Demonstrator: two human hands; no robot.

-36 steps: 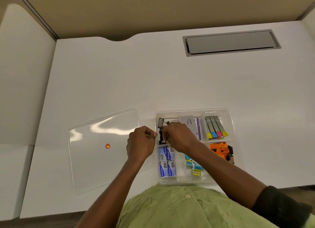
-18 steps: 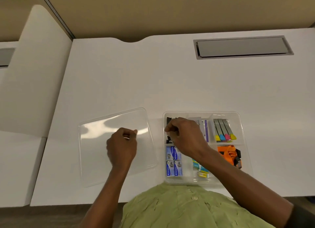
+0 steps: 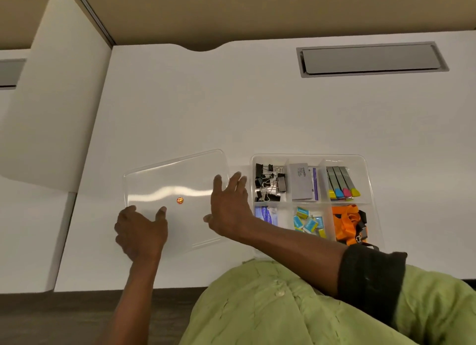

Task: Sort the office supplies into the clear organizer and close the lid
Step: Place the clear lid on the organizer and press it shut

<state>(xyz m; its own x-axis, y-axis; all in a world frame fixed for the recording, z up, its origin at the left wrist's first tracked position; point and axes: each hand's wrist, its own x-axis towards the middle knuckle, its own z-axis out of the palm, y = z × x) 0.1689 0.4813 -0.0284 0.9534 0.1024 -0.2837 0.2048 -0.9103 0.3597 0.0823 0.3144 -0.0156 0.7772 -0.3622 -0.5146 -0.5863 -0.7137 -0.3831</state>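
Note:
The clear organizer (image 3: 371, 179) sits near the table's front edge, right of centre. Its compartments hold black binder clips (image 3: 269, 182), a grey card pack (image 3: 302, 181), highlighters (image 3: 341, 182), blue staple boxes (image 3: 265, 212), small blue and yellow boxes (image 3: 307, 222) and an orange item (image 3: 347, 222). The clear lid (image 3: 164, 177), with a small orange sticker (image 3: 180, 200), lies flat to the left of the organizer. My left hand (image 3: 140, 231) is over the lid's near left part, fingers spread. My right hand (image 3: 229, 203) is over the lid's right edge, fingers straight.
A grey cable hatch (image 3: 371, 58) is set into the white table (image 3: 231, 107) at the back right. A white divider panel (image 3: 51, 87) stands at the left. My green shirt (image 3: 296, 306) covers the near edge.
My right hand has left the binder-clip compartment and moved left over the lid. My left hand has opened and shifted toward the lid's near left part. The camera view has shifted left.

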